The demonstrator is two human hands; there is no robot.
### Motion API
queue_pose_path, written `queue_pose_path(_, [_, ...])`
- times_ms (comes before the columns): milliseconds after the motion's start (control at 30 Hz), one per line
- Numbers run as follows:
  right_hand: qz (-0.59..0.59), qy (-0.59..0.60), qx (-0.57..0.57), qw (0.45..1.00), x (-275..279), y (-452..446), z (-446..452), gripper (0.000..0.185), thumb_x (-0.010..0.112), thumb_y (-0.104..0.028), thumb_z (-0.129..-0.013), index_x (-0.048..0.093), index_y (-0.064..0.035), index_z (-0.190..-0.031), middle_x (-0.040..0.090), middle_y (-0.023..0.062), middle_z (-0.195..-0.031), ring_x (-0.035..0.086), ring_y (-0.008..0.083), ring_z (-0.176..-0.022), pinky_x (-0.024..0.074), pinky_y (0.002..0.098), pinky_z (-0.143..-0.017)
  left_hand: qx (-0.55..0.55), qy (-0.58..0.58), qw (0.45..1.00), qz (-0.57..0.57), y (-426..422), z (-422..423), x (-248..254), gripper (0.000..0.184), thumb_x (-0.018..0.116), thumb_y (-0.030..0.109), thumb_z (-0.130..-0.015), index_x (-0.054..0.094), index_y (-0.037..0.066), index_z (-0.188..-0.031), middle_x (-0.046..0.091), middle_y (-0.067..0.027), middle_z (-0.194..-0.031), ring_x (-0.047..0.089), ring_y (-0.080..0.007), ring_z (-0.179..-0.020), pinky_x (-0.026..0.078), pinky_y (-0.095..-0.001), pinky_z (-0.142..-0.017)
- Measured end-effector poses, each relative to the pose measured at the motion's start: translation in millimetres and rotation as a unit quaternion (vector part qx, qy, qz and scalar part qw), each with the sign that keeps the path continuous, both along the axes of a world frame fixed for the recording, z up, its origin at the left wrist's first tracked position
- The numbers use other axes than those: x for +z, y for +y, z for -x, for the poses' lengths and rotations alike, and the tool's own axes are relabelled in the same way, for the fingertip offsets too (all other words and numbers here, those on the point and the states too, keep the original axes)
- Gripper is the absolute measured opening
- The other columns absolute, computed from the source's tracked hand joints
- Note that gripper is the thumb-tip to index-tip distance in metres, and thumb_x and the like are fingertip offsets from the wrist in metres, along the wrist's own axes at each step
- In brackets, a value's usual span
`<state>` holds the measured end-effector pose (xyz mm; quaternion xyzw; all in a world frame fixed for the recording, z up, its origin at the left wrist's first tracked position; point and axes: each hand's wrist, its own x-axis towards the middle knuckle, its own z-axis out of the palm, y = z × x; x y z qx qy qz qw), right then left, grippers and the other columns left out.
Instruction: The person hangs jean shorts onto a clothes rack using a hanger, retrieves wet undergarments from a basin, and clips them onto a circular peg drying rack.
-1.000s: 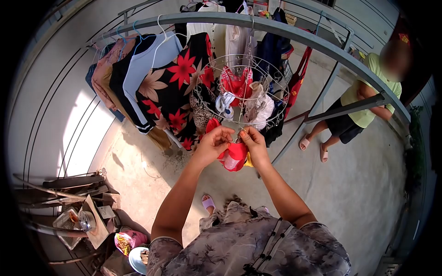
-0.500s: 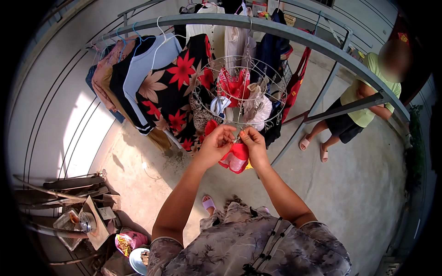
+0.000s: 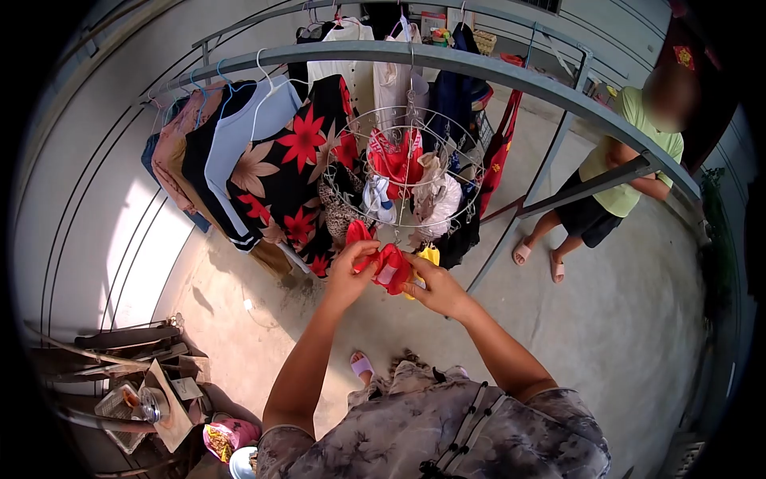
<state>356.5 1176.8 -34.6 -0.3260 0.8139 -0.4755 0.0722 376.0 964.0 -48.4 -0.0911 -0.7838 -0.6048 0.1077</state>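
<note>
A small red garment [image 3: 391,269] with a pale pink patch hangs below a clip at the near rim of a round wire drying hanger [image 3: 383,226]. My left hand [image 3: 351,274] pinches its left side, fingers closed on the cloth. On the other side, my right hand [image 3: 437,287] grips its right edge between thumb and fingers. A yellow cloth piece [image 3: 428,257] hangs just behind my right hand. More red cloth [image 3: 357,232] shows above my left fingers. A red-and-white patterned piece [image 3: 396,160], a white-and-blue piece [image 3: 378,199] and a beige one [image 3: 432,188] are on the hanger too.
A grey metal rail [image 3: 335,53] crosses above, holding several garments, including a floral black dress [image 3: 291,172] and a light blue top [image 3: 249,128]. At right stands a person [image 3: 630,152] behind a slanted post. Wood and a cardboard piece [image 3: 167,411] lie at lower left.
My hands have moved down from the clip to the sides of the red garment, which is spread between them. More of the yellow piece shows. The view has shifted slightly.
</note>
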Motion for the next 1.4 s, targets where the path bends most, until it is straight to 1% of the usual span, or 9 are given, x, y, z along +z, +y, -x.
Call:
queue_pose_path(433, [-0.102, -0.151, 0.101, 0.978, 90.7, 123.5, -25.4, 0.047, 0.056, -0.027, -0.092, 0.045, -0.0012, -0.129, 0.053, 0.0243, -0.122, 0.060, 0.0324, -0.104, 0.0514, 0.0400, -0.082, -0.068, -0.123, 0.989, 0.038, -66.2, -49.6, -91.1, 0.033, 0.063, 0.008, -0.083, 0.059, 0.007, -0.115, 0.056, -0.0089, -0.116, 0.054, -0.0191, -0.108, 0.043, -0.0312, -0.092])
queue_pose_path(567, [0.516, -0.368, 0.215, 0.744, 22.1, 173.3, -31.5, 0.049, 0.047, -0.033, -0.096, 0.041, 0.0006, -0.131, 0.059, 0.0273, -0.110, 0.066, 0.0331, -0.088, 0.0586, 0.0397, -0.064, -0.017, -0.104, 0.970, 0.217, -58.4, -71.4, -110.9, 0.049, 0.068, 0.017, -0.076, 0.055, 0.009, -0.123, 0.055, -0.0139, -0.119, 0.053, -0.0257, -0.111, 0.042, -0.0338, -0.094])
queue_pose_path(633, [0.284, -0.456, -0.220, 0.814, -125.9, 231.1, -27.1, 0.046, 0.055, -0.038, -0.090, 0.054, -0.0020, -0.119, 0.065, 0.0231, -0.097, 0.064, 0.0332, -0.094, 0.0565, 0.0423, -0.066, -0.072, -0.163, 0.943, 0.281, -48.4, -76.0, -118.3, 0.052, 0.069, 0.022, -0.076, 0.053, 0.009, -0.125, 0.055, -0.0155, -0.119, 0.053, -0.0275, -0.112, 0.042, -0.0351, -0.094])
queue_pose_path(700, [-0.445, -0.181, -0.205, 0.853, -190.2, 241.3, -85.9, 0.051, 0.072, -0.041, -0.072, 0.063, -0.0096, -0.111, 0.057, 0.0198, -0.116, 0.054, 0.0311, -0.112, 0.0447, 0.0469, -0.090, -0.176, -0.210, 0.896, 0.349, -22.3, -68.5, -124.0, 0.056, 0.069, 0.026, -0.076, 0.052, 0.009, -0.127, 0.055, -0.0171, -0.120, 0.053, -0.0292, -0.112, 0.042, -0.0364, -0.095])
queue_pose_path(767, [-0.279, -0.260, -0.270, 0.884, -262.5, 262.0, -151.6, 0.049, 0.076, -0.042, -0.068, 0.066, -0.0129, -0.107, 0.062, 0.0150, -0.111, 0.054, 0.0291, -0.112, 0.0433, 0.0427, -0.095, -0.272, -0.361, 0.835, 0.314, 9.1, -63.3, -122.7, 0.056, 0.069, 0.031, -0.078, 0.052, 0.007, -0.126, 0.057, -0.0188, -0.119, 0.058, -0.0299, -0.106, 0.045, -0.0368, -0.091])
queue_pose_path(800, [-0.164, -0.492, -0.385, 0.763, -225.8, 251.4, -169.5, 0.045, 0.076, -0.039, -0.069, 0.066, -0.0108, -0.104, 0.065, 0.0151, -0.102, 0.060, 0.0300, -0.102, 0.0484, 0.0420, -0.086, -0.328, -0.358, 0.808, 0.333, 20.9, -63.0, -142.2, 0.056, 0.069, 0.031, -0.078, 0.052, 0.007, -0.126, 0.057, -0.0188, -0.119, 0.058, -0.0299, -0.106, 0.045, -0.0368, -0.091])
queue_pose_path(1000, [-0.316, -0.422, -0.490, 0.694, -340.4, 259.5, -376.3, 0.031, 0.070, -0.024, -0.071, 0.067, -0.0063, -0.096, 0.066, 0.0147, -0.094, 0.065, 0.0312, -0.077, 0.0536, 0.0393, -0.068, -0.507, -0.310, 0.748, 0.296, 132.1, -55.0, -163.8, 0.056, 0.070, 0.031, -0.078, 0.052, 0.004, -0.124, 0.059, -0.0166, -0.116, 0.064, -0.0237, -0.083, 0.051, -0.0349, -0.075])
queue_pose_path(1133, [0.115, -0.668, -0.663, 0.316, -374.2, 229.8, -487.9, 0.021, 0.064, -0.022, -0.082, 0.064, -0.0020, -0.086, 0.064, 0.0097, -0.079, 0.064, 0.0213, -0.070, 0.0554, 0.0369, -0.058, -0.569, -0.241, 0.710, 0.337, 224.3, -49.4, -176.3, 0.048, 0.070, 0.027, -0.078, 0.056, 0.006, -0.118, 0.059, -0.0149, -0.114, 0.064, -0.0261, -0.085, 0.051, -0.0350, -0.074])
queue_pose_path(1400, [0.284, -0.707, -0.624, 0.172, -402.4, 239.9, -597.7, 0.016, 0.068, -0.019, -0.078, 0.062, -0.0040, -0.081, 0.064, 0.0073, -0.083, 0.063, 0.0219, -0.071, 0.0539, 0.0365, -0.061, -0.617, -0.176, 0.575, 0.507, 435.8, -81.8, -266.9, 0.039, 0.070, 0.030, -0.077, 0.062, 0.006, -0.107, 0.062, -0.0142, -0.107, 0.062, -0.0279, -0.094, 0.050, -0.0362, -0.079])
